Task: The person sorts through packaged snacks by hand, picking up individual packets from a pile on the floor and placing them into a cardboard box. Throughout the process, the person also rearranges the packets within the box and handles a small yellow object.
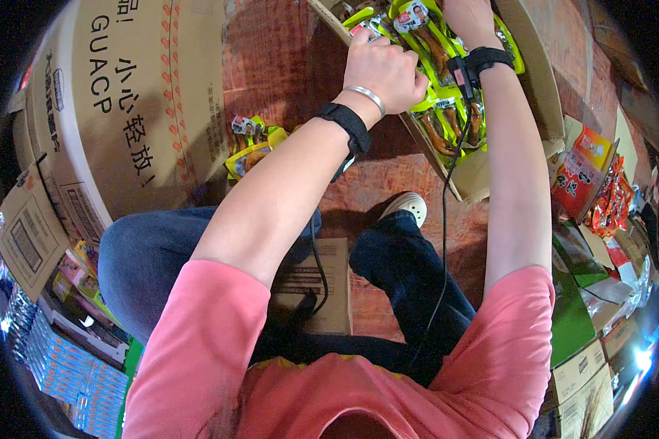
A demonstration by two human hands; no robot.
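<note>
An open cardboard carton [535,77] at the top holds several yellow-green plastic packets [428,49] of brown, vacuum-packed food. My left hand [384,71] is over the carton's left wall with its fingers curled. A packet's printed corner shows beside the knuckles, but whether the fingers grip a packet or the wall is hidden. My right hand [469,22] reaches down into the far part of the carton, over the packets. The top edge of the picture cuts off its fingers. More yellow packets [252,145] lie on the reddish floor to the left of the carton.
A large printed cardboard box [159,104] stands on the left. A flat cardboard box [313,285] lies between my legs. On the right are a red-yellow display box [576,170], red packets [609,203] and a green box [571,307]. Blue packs [77,378] lie lower left. A black cable [445,230] hangs from my right wrist.
</note>
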